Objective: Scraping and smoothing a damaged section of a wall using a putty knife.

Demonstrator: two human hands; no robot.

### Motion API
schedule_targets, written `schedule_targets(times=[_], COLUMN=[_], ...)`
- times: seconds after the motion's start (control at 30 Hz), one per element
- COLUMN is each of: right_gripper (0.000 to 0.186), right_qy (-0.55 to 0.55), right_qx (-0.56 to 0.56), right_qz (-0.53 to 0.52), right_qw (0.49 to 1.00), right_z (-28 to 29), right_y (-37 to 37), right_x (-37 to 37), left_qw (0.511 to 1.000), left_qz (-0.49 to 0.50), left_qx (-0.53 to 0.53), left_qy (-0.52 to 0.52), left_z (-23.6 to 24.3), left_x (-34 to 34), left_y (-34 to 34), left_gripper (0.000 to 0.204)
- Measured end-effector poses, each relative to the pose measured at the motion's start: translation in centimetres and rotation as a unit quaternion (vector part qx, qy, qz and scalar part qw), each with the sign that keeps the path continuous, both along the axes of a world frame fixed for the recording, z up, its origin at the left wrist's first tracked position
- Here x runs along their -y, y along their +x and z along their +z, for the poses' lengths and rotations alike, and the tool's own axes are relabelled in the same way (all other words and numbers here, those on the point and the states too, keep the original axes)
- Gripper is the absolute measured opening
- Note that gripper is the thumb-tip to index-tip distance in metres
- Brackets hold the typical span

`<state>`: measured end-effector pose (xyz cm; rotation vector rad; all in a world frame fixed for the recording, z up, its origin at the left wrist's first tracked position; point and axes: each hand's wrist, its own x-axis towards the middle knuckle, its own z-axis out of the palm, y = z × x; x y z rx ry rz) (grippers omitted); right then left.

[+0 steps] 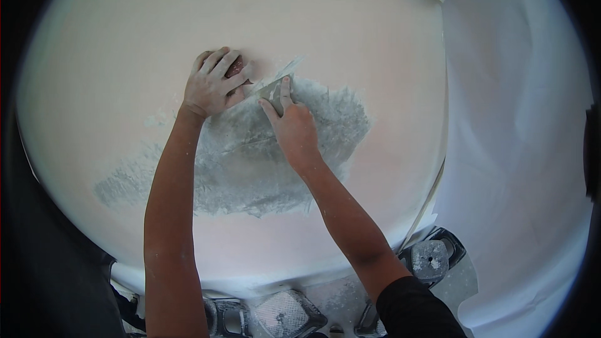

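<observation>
A broad grey patch of filler (256, 169), streaked and rough at its edges, covers the middle of a large pale, curved panel (119, 56). My right hand (295, 128) grips a thin grey filler spreader (270, 92), its index finger stretched along the flat blade. The blade lies against the patch's upper edge. Up and to the left, my dust-coated left hand (213, 81) bends its fingers over a dark red pad (236, 67) resting on the panel. Most of that pad is hidden by the fingers. Its thumb side sits close to the spreader.
White sheeting (507, 119) hangs along the panel's right side. Below the near edge stand dusty black-framed objects with pale tops, one in the middle (282, 314) and another at the right (430, 261). Dark material (50, 256) borders the lower left.
</observation>
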<state>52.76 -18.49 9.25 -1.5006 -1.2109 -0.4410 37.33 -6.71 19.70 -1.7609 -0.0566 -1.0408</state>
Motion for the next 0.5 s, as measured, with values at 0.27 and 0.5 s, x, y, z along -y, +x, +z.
schedule_targets(times=[0.27, 0.5], right_gripper=[0.071, 0.072], right_qy=[0.008, -0.046], right_qx=[0.016, 0.001], right_qz=[0.003, 0.005], right_qw=[1.000, 0.999], right_z=[-0.1, 0.3], right_y=[0.3, -0.4], right_x=[-0.2, 0.8], left_qw=[1.000, 1.000], left_qz=[0.003, -0.004], left_qx=[0.000, -0.002], left_qy=[0.000, 0.003], left_z=[0.1, 0.1], left_x=[0.1, 0.0], left_y=[0.2, -0.1], left_gripper=[0.039, 0.040])
